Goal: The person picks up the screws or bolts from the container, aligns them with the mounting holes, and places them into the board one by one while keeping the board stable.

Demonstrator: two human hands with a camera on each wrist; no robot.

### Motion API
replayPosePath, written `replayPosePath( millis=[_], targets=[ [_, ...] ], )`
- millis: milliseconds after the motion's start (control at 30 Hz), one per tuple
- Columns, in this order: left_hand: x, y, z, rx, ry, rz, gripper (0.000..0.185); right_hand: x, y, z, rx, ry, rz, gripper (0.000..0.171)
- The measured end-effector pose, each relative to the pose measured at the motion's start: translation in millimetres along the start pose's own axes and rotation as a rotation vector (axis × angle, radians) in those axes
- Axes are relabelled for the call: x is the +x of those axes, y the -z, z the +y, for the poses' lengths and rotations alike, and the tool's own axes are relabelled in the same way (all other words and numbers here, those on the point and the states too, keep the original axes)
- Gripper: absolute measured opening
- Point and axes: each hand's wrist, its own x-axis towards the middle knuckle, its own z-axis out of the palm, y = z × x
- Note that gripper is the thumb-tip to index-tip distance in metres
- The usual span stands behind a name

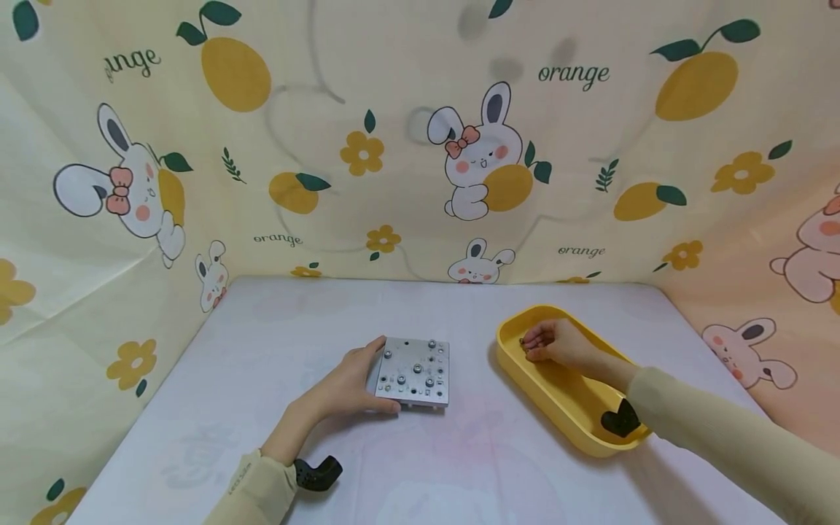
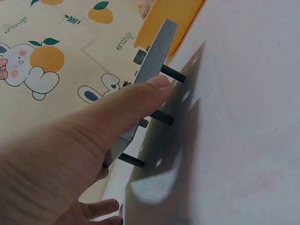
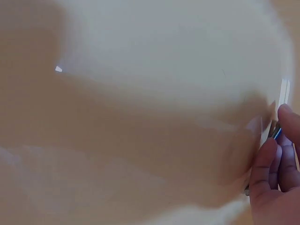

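Observation:
My left hand (image 1: 351,383) grips a square metal plate (image 1: 423,361) by its left side, with the thumb along the near edge. Several screws sit in the plate's holes. From its underside, threaded screw ends (image 2: 161,117) stick out in the left wrist view, and the plate is held just above the table. Over at the right, my right hand (image 1: 558,344) reaches into the far end of a yellow tray (image 1: 551,397). Its thumb and fingers pinch a small metal screw (image 3: 276,131), mostly hidden by the fingertips.
The tray stands on the white-covered table (image 1: 262,328), right of the plate. Printed cloth (image 1: 394,73) with rabbits and oranges hangs behind and at both sides. A black wrist-worn piece (image 1: 318,474) projects from the left sleeve, and another (image 1: 620,419) shows over the tray's near end.

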Motion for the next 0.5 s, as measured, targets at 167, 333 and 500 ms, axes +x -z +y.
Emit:
replayPosePath(
  millis=[167, 333, 500],
  targets=[
    [1.9, 1.3, 1.3, 0.004, 0.0, 0.003, 0.123, -0.4, 3.1, 0.1, 0.036, -0.008, -0.006, 0.026],
    [0.5, 1.3, 3.0, -0.008, 0.011, 0.003, 0.123, -0.8, 5.2, -0.9, 0.082, -0.014, -0.021, 0.023],
    [-1.9, -0.6, 2.7, -0.012, 0.01, 0.003, 0.123, -2.6, 4.7, -4.9, 0.062, -0.03, -0.008, 0.02]
  ],
)
